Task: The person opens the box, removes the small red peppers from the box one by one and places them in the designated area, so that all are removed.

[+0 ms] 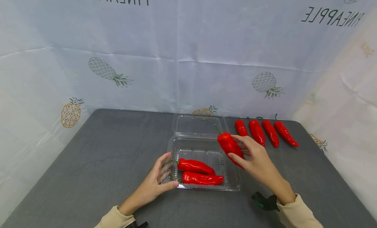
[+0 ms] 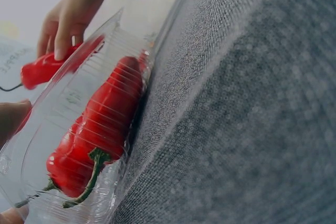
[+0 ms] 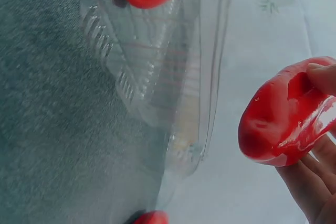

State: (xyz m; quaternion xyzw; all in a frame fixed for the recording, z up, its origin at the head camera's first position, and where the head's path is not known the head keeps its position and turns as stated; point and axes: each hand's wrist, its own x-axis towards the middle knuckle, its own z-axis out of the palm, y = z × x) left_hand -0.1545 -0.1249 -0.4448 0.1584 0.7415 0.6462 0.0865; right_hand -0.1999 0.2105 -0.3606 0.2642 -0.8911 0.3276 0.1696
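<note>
A clear plastic clamshell box (image 1: 203, 146) lies with its lid folded back on the dark table. Two red peppers (image 1: 195, 166) rest side by side along its near wall, green stems to the left. My right hand (image 1: 256, 159) pinches another red pepper (image 1: 229, 146) between thumb and fingers, above the box's right side. In the right wrist view that pepper (image 3: 283, 114) hangs clear of the box. At the box's left near corner, my left hand (image 1: 157, 179) rests with fingers along the outer wall and thumb at the front rim; its grip is loose.
Several more red peppers (image 1: 271, 133) lie in a row at the table's back right, stems pointing away. Behind the grey-black table (image 1: 117, 156) hangs a white cloth (image 1: 165, 77) printed with pineapples.
</note>
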